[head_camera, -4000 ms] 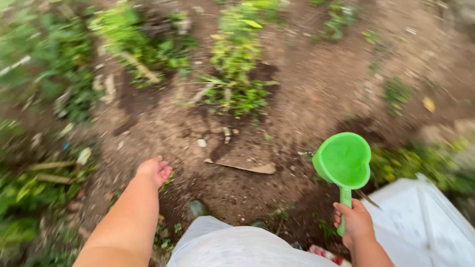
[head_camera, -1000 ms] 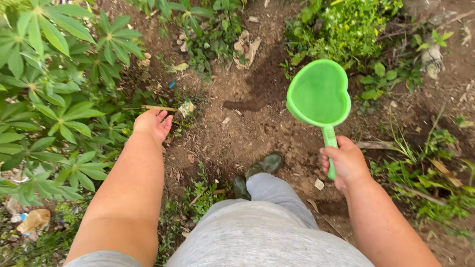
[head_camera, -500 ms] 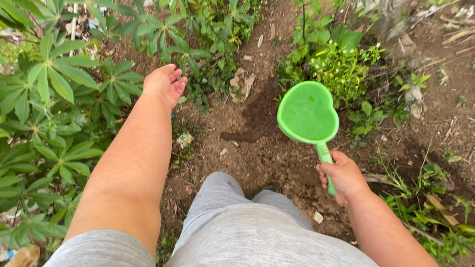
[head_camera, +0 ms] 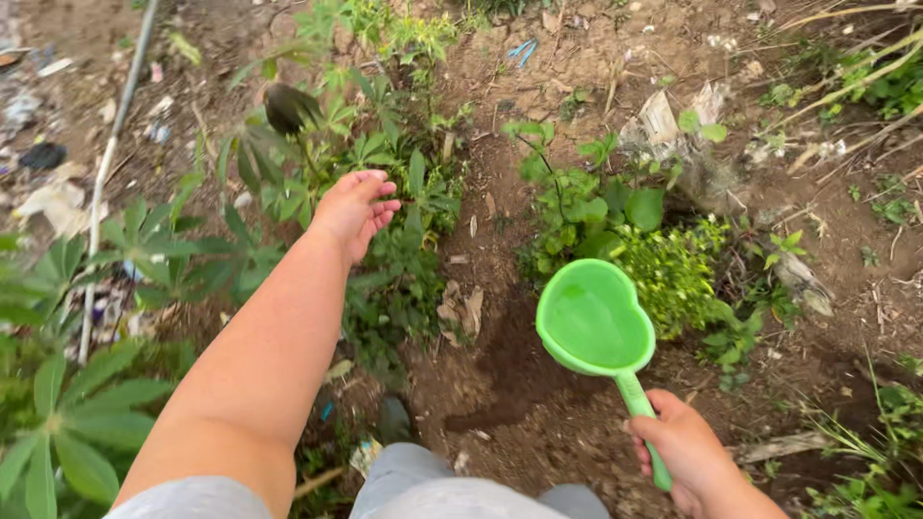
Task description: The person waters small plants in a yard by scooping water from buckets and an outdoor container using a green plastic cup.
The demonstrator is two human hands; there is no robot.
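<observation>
I see right hand point(head_camera: 687, 452) fisted round green scoop point(head_camera: 594, 322) handle; left hand point(head_camera: 358, 207) loosely open, empty, over leafy plants point(head_camera: 385, 173).

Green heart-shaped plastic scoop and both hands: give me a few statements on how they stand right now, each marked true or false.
1. The right hand grips the green heart-shaped plastic scoop by its handle. True.
2. The left hand holds a leaf. False: it is open and empty, stretched out above the leafy plants.
3. The scoop is heaped with soil. False: no soil shows in its bowl.
4. A dark damp patch of soil lies below the scoop. True.
</observation>
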